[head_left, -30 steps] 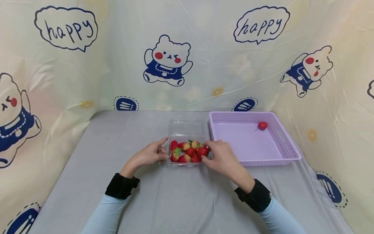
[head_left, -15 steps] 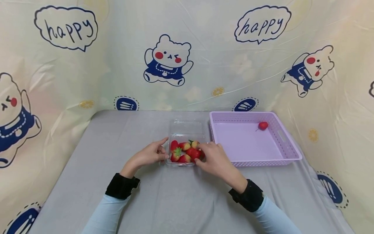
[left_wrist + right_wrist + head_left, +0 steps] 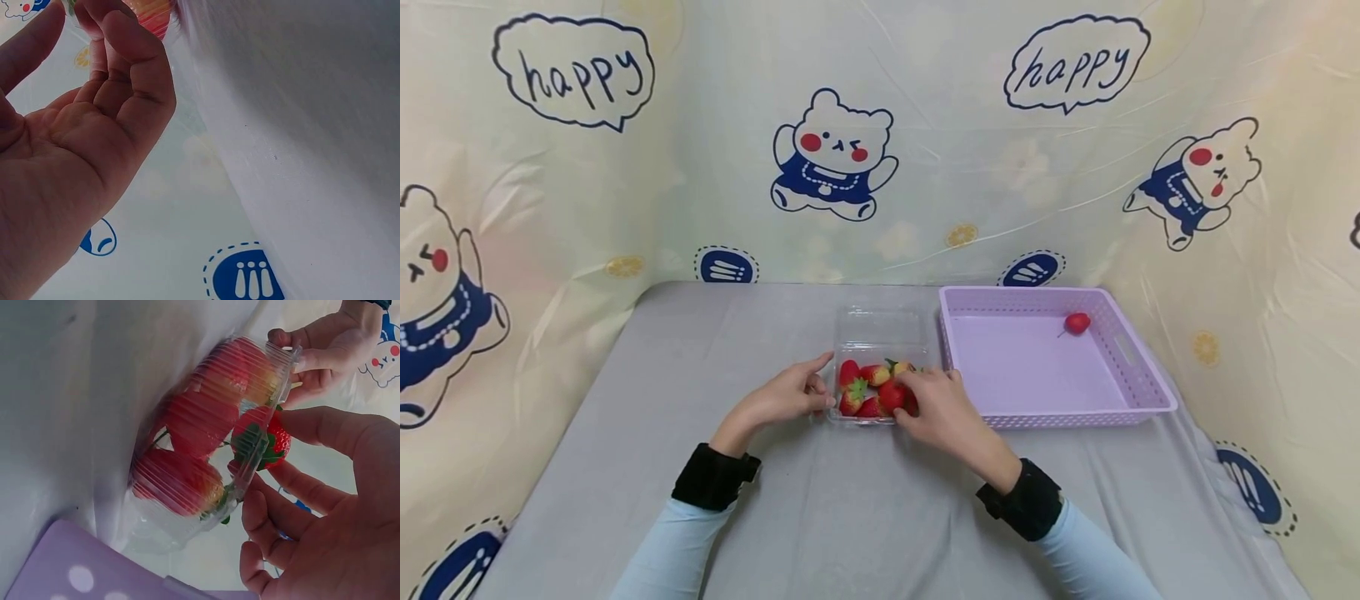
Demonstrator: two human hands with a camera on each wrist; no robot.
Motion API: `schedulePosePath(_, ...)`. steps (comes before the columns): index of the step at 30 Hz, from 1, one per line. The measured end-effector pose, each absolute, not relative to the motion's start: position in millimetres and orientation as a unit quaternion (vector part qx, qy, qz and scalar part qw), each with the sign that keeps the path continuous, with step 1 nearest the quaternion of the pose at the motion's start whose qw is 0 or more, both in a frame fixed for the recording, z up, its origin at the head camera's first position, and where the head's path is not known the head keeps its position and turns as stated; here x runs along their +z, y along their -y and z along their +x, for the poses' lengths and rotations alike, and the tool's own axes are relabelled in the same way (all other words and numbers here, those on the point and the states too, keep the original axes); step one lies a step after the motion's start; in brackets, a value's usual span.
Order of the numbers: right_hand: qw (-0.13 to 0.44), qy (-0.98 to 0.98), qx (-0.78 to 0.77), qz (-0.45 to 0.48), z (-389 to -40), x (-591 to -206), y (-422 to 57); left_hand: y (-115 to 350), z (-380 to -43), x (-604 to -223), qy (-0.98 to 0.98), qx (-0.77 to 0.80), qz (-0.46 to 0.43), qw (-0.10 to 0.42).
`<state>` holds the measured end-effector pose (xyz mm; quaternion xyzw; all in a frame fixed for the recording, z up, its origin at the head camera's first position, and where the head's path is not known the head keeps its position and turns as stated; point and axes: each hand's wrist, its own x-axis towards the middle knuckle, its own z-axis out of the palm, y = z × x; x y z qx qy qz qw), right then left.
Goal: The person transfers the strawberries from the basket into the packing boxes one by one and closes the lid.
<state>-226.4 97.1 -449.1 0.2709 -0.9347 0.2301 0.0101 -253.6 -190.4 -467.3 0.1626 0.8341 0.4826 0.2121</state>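
Observation:
A clear plastic clamshell box (image 3: 880, 329) stands on the table in the head view, its lid raised at the back. Several red and yellowish strawberries (image 3: 850, 372) lie inside. At the box's left edge my left hand (image 3: 778, 394) holds its side, index finger stretched along it and the other fingers curled. My right hand (image 3: 943, 417) pinches a red strawberry (image 3: 281, 440) over the box's right half. In the right wrist view this strawberry, green leaves showing, sits at the box rim between thumb and fingertips. In the left wrist view the left hand (image 3: 94, 137) hides most of the box.
Right of the box stands a shallow lilac basket (image 3: 1030, 358) with one red cherry-like fruit (image 3: 1077, 323) near its far right corner. A grey cloth (image 3: 850, 517) covers the table. A printed curtain (image 3: 940, 167) closes off the back and sides.
My right hand has moved left over the box, carrying a strawberry from its right edge toward the middle. The left hand keeps its place at the box's left side.

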Motion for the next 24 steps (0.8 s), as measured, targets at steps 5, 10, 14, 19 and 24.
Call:
schedulePosePath(5,0.004,0.936,0.230,0.265,-227.8,-450.5,-94.5,189.9,-253.9,-466.6,-0.837,0.478,0.160,0.212)
schedulePosePath(10,0.000,0.936,0.233,0.263,-230.6,-452.0,-92.8,190.1,-254.6,-467.6,-0.837,0.478,0.158,0.214)
schedulePosePath(14,0.002,0.937,0.228,0.264,-233.0,-454.2,-90.8,189.9,-255.2,-468.6,-0.837,0.478,0.162,0.212)
schedulePosePath(19,0.005,0.941,0.220,0.258,-235.0,-455.6,-87.3,190.0,-255.6,-469.2,-0.837,0.477,0.167,0.209)
schedulePosePath(24,0.010,0.941,0.222,0.253,-236.5,-454.7,-82.4,190.4,-255.3,-469.1,-0.838,0.477,0.167,0.208)
